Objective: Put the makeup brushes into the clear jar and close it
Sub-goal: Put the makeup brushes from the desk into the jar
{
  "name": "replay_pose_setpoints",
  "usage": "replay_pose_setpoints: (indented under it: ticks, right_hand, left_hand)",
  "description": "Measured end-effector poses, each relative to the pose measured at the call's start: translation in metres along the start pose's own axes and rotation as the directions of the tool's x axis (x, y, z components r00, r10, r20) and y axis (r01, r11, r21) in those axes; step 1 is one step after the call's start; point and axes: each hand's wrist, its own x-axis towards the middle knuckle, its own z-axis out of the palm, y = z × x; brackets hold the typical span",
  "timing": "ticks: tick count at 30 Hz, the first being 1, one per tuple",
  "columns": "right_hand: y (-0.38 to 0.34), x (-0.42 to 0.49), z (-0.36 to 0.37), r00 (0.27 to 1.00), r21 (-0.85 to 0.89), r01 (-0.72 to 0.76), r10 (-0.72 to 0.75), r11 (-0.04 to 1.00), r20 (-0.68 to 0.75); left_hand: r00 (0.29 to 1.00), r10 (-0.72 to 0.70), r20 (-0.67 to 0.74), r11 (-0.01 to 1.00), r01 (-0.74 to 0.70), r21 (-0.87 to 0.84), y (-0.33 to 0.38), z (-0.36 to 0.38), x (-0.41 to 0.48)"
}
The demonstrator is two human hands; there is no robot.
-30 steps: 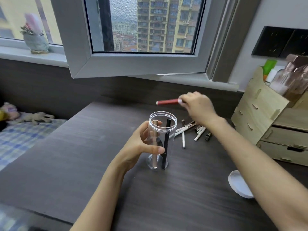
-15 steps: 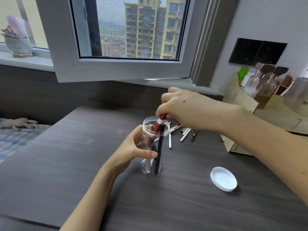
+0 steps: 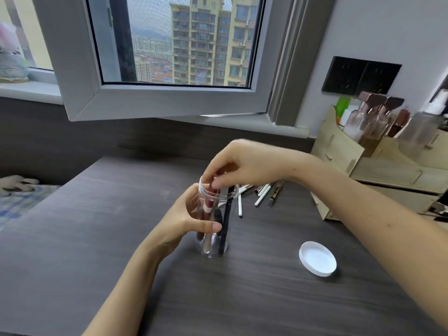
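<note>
The clear jar (image 3: 213, 248) stands upright on the dark table (image 3: 97, 214), lid off. My left hand (image 3: 191, 221) wraps around its side. A black brush (image 3: 226, 219) and a pale-handled brush stand inside it. My right hand (image 3: 244, 163) hovers over the jar's mouth, fingertips pinching the top of the red brush (image 3: 209, 204), which is mostly down inside the jar. Several loose brushes (image 3: 263, 192) lie on the table just behind the jar. The white lid (image 3: 317, 258) lies flat to the right of the jar.
A wooden drawer organiser (image 3: 378, 166) holding bottles stands at the right back of the table. An open window sash (image 3: 155, 100) juts out above the table's far edge. A bed with a checked blanket (image 3: 17, 204) lies to the left.
My right hand carried the red brush from above the loose pile over to the jar, tipped it upright and lowered it in. My left hand kept hold of the jar.
</note>
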Motion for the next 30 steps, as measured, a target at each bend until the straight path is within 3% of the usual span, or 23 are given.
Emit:
replay_pose_setpoints:
  ticks: [2, 4, 7, 9, 12, 15, 18, 23, 30]
  right_hand:
    - [0.016, -0.008, -0.012, 0.981, 0.279, 0.006, 0.048, 0.960, -0.186]
    - [0.049, -0.012, -0.017, 0.886, 0.421, -0.037, 0.225, 0.906, -0.407]
    - [0.113, -0.003, 0.006, 0.756, 0.219, -0.369, 0.429, 0.903, -0.495]
    - [0.151, 0.002, 0.032, 0.737, 0.028, -0.553, 0.505, 0.833, -0.449]
    - [0.187, 0.007, 0.062, 0.744, -0.210, -0.649, 0.553, 0.731, -0.376]
    - [0.203, 0.012, 0.074, 0.817, -0.543, -0.571, 0.489, 0.616, -0.305]
    - [0.214, 0.017, 0.076, 0.858, -0.711, -0.468, 0.463, 0.525, -0.224]
    - [0.221, 0.020, 0.073, 0.911, -0.823, -0.333, 0.382, 0.460, -0.155]
    - [0.226, 0.014, 0.069, 0.909, -0.814, -0.286, 0.413, 0.506, -0.063]
  left_hand:
    - [1.000, 0.005, -0.013, 1.000, -0.005, -0.005, -0.002, -0.001, 0.000]
    - [1.000, 0.005, -0.020, 1.000, -0.005, -0.008, -0.003, -0.001, 0.001]
    - [0.999, 0.011, -0.030, 1.000, -0.012, -0.009, -0.004, 0.000, 0.002]
    - [1.000, 0.005, -0.031, 1.000, -0.005, -0.010, -0.003, -0.001, 0.003]
    - [0.999, 0.000, -0.046, 1.000, 0.000, -0.006, -0.004, -0.002, 0.004]
    - [0.998, 0.004, -0.060, 1.000, -0.005, -0.016, -0.005, -0.002, 0.005]
    - [0.998, 0.002, -0.059, 1.000, -0.003, -0.017, -0.005, -0.002, 0.007]
    - [0.999, 0.009, -0.046, 1.000, -0.009, -0.013, -0.005, -0.003, 0.009]
    - [0.999, -0.006, -0.050, 1.000, 0.006, 0.003, -0.006, -0.003, 0.008]
